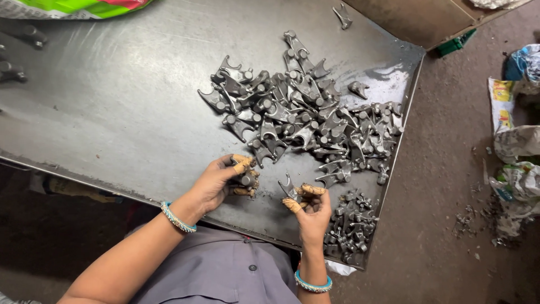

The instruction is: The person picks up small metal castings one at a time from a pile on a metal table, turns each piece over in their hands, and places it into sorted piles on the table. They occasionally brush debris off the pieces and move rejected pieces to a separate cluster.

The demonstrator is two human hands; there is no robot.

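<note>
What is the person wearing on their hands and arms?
Both arms are bare, with no sleeves on them. The left hand and the right hand have tan cloth-like wraps on the fingertips. Each wrist wears a bangle: a turquoise beaded one on the left, a turquoise one on the right.

Tabletop (112, 101): dark steel sheet, scuffed, raised lip along right edge. Big loose pile of grey forged fork parts (306, 112) centre-right; smaller heap (349, 225) at the near right corner. Single strays near the far edge (342, 15) and just right of the pile (358, 88).
</note>
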